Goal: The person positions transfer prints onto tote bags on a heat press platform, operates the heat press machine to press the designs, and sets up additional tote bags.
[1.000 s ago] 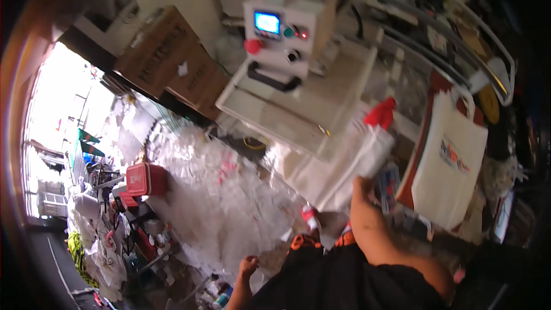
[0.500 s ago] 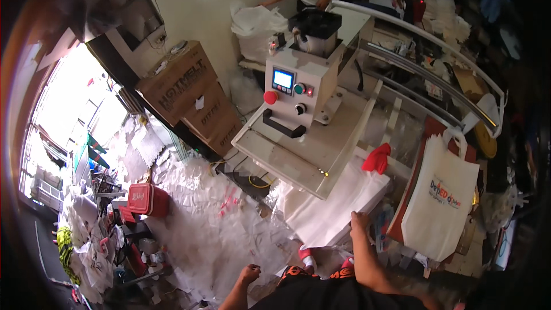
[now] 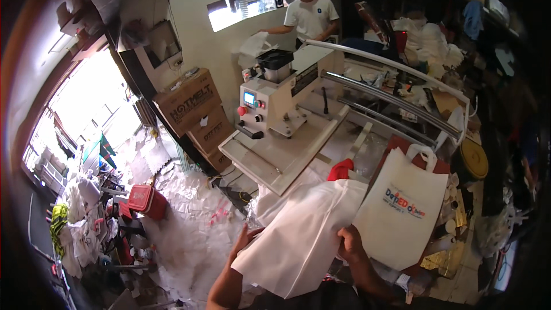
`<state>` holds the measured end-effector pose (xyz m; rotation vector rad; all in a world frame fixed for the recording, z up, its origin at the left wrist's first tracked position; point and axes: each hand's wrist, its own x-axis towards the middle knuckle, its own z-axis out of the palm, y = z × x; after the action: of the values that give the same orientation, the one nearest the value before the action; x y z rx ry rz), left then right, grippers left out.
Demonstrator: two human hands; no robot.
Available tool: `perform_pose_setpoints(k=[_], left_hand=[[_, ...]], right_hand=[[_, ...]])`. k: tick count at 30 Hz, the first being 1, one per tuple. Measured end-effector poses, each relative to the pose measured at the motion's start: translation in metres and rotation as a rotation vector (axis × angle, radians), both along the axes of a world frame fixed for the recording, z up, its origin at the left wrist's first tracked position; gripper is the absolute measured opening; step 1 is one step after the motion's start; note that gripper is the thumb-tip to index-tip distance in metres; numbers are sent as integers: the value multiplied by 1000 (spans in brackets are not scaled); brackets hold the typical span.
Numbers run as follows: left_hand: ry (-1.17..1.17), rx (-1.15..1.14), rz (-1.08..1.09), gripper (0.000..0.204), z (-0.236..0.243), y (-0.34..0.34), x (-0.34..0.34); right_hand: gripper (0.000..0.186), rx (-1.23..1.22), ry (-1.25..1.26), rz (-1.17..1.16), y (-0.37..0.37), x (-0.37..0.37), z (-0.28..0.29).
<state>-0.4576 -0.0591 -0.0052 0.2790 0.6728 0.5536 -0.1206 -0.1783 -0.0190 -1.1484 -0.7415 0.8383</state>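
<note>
A blank white fabric bag [image 3: 293, 241] hangs spread between my two hands, its lower edge toward me. At its left edge is my left hand [image 3: 244, 241], fingers closed on the fabric. My right hand [image 3: 351, 245] pinches the bag's right side, thumb on top. More white fabric [image 3: 272, 204] lies beyond, partly hidden by the bag, with a red cloth [image 3: 341, 170] near it. To the right, a white tote bag [image 3: 396, 209] with a colourful print rests on a reddish-brown board [image 3: 376, 167].
Ahead stands a white heat press machine [image 3: 270, 95] with a flat lower platen [image 3: 261, 158] and metal rails [image 3: 396, 103]. A person [image 3: 310, 14] stands behind it. Cardboard boxes [image 3: 192, 103] are stacked to its left. White scraps [image 3: 195, 241] and a red bin [image 3: 147, 200] are on the left floor.
The white fabric bag has been lifted toward me from the pile, and my left hand has come up to its left edge. The view has shifted, showing more of the person behind the machine.
</note>
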Motion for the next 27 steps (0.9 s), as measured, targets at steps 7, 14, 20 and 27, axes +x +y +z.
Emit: perform_pose_setpoints(k=[7,14,20,27], left_hand=[[331,683,-367,42,100,-50,117],[953,1137,226,39,86,-51,180],[1206,1502,185,31,135,-66,160],[1136,1517,298,30,130,-74,122]], right_hand=[[19,62,174,93,-58,85,87],[52,-52,262,-190,-81,117,100],[33,-199,-436,-162,-107,153,131],[34,17,-360,-168,-108,109,139]])
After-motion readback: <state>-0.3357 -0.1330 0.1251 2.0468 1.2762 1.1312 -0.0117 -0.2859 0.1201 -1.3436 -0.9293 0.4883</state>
